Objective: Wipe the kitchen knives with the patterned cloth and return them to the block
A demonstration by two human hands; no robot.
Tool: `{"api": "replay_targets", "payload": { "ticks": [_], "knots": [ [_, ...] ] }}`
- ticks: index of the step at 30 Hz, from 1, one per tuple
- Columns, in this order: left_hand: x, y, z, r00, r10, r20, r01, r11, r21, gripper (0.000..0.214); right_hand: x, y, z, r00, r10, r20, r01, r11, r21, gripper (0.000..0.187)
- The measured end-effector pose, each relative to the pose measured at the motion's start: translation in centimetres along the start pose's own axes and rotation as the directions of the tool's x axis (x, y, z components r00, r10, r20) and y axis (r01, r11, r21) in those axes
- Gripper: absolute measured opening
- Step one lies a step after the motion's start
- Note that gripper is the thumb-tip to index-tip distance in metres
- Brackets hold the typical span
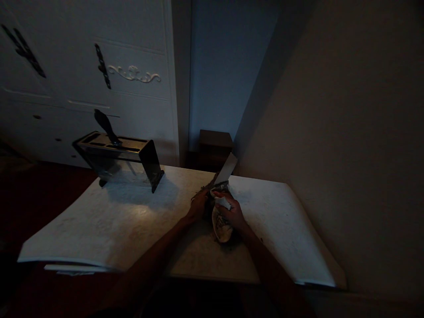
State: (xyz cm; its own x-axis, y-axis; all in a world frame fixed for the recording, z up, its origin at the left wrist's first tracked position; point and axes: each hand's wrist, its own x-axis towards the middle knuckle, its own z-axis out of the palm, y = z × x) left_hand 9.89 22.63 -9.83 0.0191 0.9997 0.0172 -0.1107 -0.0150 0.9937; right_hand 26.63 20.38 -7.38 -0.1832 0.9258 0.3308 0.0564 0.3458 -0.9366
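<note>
The scene is dim. My left hand (198, 206) is closed at the left side of a dark, dirty bundle in the middle of the table; what its fingers grip is hidden. From the far side of this bundle a broad, flat metal blade (226, 169) sticks up and to the right. My right hand (233, 213) presses a crumpled white piece of cloth or paper (223, 202) between thumb and fingers, close against the blade's lower end. Below it lies a pale oblong thing (221, 227) with dark smudges, whose kind I cannot make out.
A knife block (149, 152) with clear sides stands at the left of the table, a black-handled knife (105, 126) in it. Dark crumbs lie near my hands. The white table covering (99, 229) reaches the wall (331, 132) at right. A white cabinet (139, 115) and brown box (216, 140) are behind.
</note>
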Motion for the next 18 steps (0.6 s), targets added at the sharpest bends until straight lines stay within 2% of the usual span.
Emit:
{"api": "replay_targets", "payload": {
  "ticks": [4, 10, 18],
  "knots": [
    [-0.08, -0.03, 0.02, 0.997, 0.072, 0.037, -0.074, 0.996, 0.054, 0.033, 0.16, -0.06, -0.07, 0.992, -0.108, 0.063, 0.114, 0.988, -0.101, 0.042],
    [-0.23, 0.34, 0.19, 0.997, 0.055, 0.052, -0.059, 0.995, 0.082, 0.036, 0.28, 0.46, -0.15, 0.972, -0.212, 0.105, 0.229, 0.953, -0.199, 0.053],
    [-0.06, 0.16, -0.08, 0.997, 0.046, 0.068, -0.053, 0.992, 0.115, 0.028, 0.46, 0.90, -0.30, 0.981, -0.175, 0.089, 0.192, 0.952, -0.241, 0.055]
  ]
}}
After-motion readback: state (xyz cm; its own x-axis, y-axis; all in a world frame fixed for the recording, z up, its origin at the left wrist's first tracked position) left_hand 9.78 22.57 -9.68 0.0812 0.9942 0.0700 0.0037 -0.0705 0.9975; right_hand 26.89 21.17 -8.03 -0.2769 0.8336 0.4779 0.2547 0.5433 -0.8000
